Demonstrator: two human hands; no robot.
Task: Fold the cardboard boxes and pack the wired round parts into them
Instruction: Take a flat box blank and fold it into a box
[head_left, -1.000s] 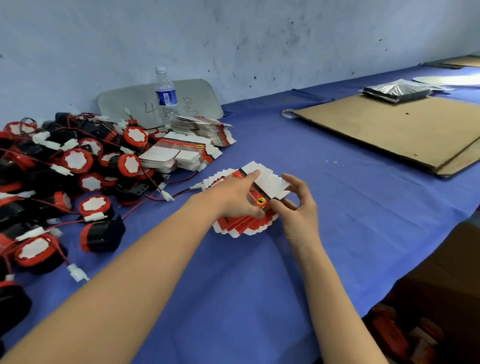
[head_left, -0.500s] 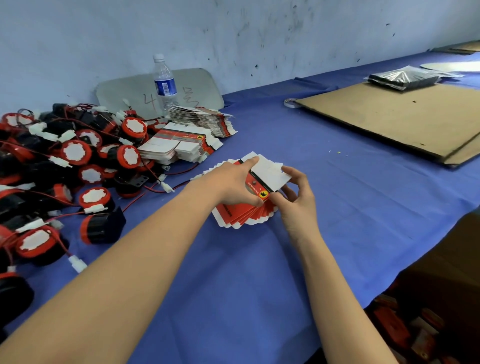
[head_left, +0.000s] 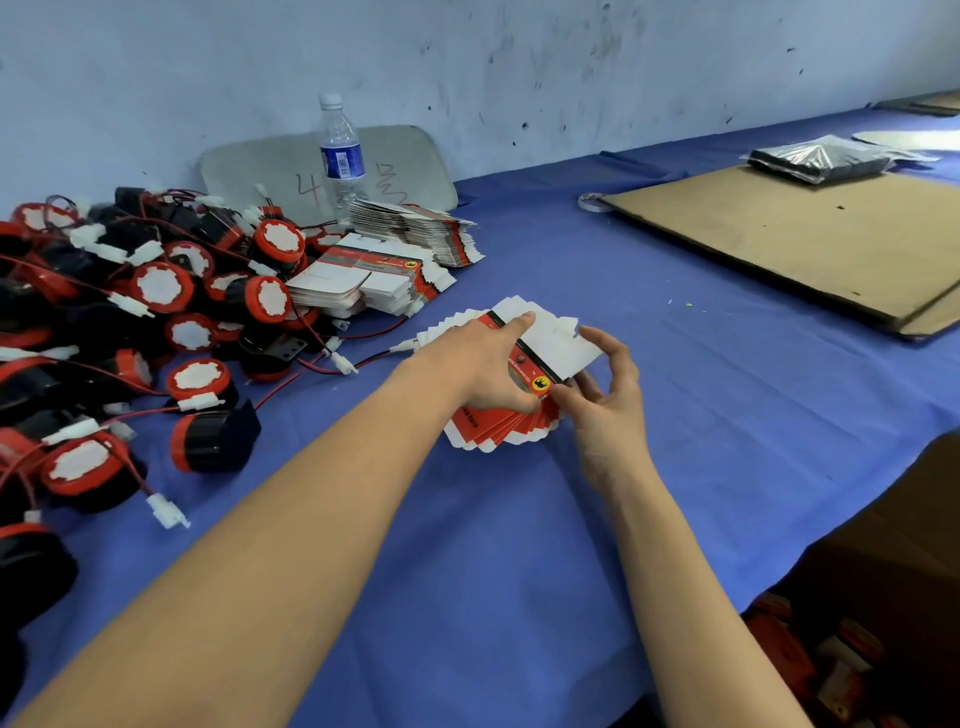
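Note:
A fanned stack of flat red-and-white box blanks (head_left: 498, 431) lies on the blue cloth in the middle. My left hand (head_left: 483, 364) lies on top of the stack, index finger stretched along the top blank (head_left: 558, 340). My right hand (head_left: 605, 400) pinches that top blank at its right edge and lifts it slightly. A heap of black-and-red round parts with red wires and white plugs (head_left: 119, 322) covers the left of the table. Two more piles of flat blanks (head_left: 374, 275) lie beside the heap.
A water bottle (head_left: 340, 156) stands against a grey board by the wall. A large brown cardboard sheet (head_left: 810, 239) lies at the right, with a dark plastic bag (head_left: 821, 158) on its far end. The table edge runs along the lower right.
My right hand has raised the top blank a little off the fan. My left hand stays pressed on the stack. The camera has shifted slightly.

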